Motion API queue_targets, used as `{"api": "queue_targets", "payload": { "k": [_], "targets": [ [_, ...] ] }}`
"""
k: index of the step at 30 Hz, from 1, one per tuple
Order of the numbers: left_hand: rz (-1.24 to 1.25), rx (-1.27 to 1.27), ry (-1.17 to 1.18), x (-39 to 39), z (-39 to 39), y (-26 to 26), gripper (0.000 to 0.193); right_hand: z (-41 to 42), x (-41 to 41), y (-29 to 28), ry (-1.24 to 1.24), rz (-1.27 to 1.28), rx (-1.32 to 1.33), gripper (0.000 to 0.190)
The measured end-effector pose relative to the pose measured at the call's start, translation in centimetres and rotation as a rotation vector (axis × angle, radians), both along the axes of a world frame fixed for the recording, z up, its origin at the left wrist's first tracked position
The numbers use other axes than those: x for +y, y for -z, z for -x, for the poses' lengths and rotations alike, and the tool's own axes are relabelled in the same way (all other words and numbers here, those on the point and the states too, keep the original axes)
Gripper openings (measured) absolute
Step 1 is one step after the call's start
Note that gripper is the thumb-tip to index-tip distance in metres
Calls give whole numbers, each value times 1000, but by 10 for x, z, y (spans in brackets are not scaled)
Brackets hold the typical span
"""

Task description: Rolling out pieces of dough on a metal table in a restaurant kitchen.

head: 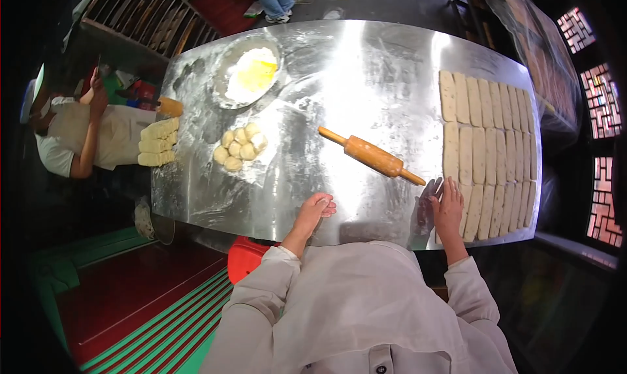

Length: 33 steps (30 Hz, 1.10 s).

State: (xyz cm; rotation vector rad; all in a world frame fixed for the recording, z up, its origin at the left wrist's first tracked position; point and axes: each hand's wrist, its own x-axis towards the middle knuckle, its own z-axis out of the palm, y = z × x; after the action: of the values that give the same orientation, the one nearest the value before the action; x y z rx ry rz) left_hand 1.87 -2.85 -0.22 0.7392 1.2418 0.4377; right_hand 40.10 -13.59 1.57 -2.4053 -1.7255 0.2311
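Note:
Rows of pale, speckled dough strips (477,153) lie side by side at the right of a metal table (294,178). My right hand (448,210) is flat over the left end of the nearest row, fingers extended and thumb apart, hiding part of a strip. My left hand (316,212) hovers by the table's near edge with its fingers curled; whether anything is inside cannot be told. Between and beyond both hands, a wooden rolling pin (374,156) rests at a slant, its near handle close to my right fingertips.
Left of centre sits a cluster of dough balls (240,146) on scattered flour. Behind it is a metal bowl (223,87) holding flour and something yellow. A person (98,129) in an apron stands at the left end, near stacked dough pieces (157,144). A red stool (242,259) stands below.

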Motion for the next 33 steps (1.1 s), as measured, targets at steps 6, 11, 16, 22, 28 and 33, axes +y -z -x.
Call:
{"api": "queue_targets", "payload": {
  "k": [6,11,16,22,28,33],
  "targets": [
    [-49,-129,-616,48,100,16,32,58,70,-7,-76,48,189,53],
    [-102,-311,-925,124,173,32,39,83,94,3,-57,499,123,37],
    [-129,-365,-894,168,225,31,35,90,95,8,-9,580,111,45],
    [-517,550,-409,183,232,-6,27,88,96,15,-31,575,73,49],
    [-978,1174,225,155,142,-11,43,86,106,17,-41,610,108,49],
    [-1035,975,213,133,156,3,45,84,106,20,-51,533,125,46]
  ]
}}
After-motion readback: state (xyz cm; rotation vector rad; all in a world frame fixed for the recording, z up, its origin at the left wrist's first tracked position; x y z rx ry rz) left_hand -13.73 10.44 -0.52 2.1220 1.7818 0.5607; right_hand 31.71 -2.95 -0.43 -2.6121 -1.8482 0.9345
